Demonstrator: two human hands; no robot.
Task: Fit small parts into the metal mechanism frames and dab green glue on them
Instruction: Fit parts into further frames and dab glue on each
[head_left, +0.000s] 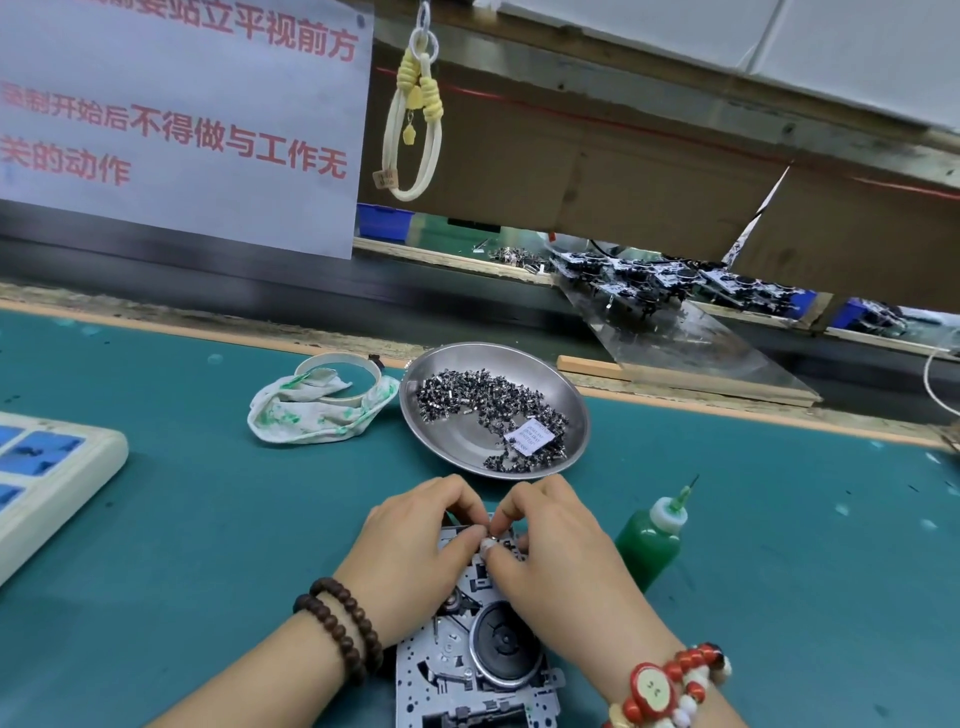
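Two hands meet over the far end of the metal mechanism frame (470, 670), which lies flat on the bench (208, 545) with its long axis running from 6 o'clock toward 12. The left hand (410, 556) curls its fingers down onto the frame's top left edge, steadying it. The right hand (550, 551) comes in from 4 o'clock, its grip closed in a pinch at the spot where both sets of fingertips touch; a small part (487, 543) seems to sit there, though it is too small to be sure of. Both hands are equally close to that seat, so the fit is a matter of pressing straight down.

Just at 3 o'clock of the right hand stands the green glue bottle (652, 540), leaning a little, nozzle pointing up toward 1 o'clock. The right hand is plainly the nearer one for it, and my judgement is that the dab follows once the part is seated.

Farther out at 12 o'clock sits the steel dish (452, 441), holding a heap of small dark parts (483, 405). A glue-stained rag (306, 410) lies at 10 o'clock.
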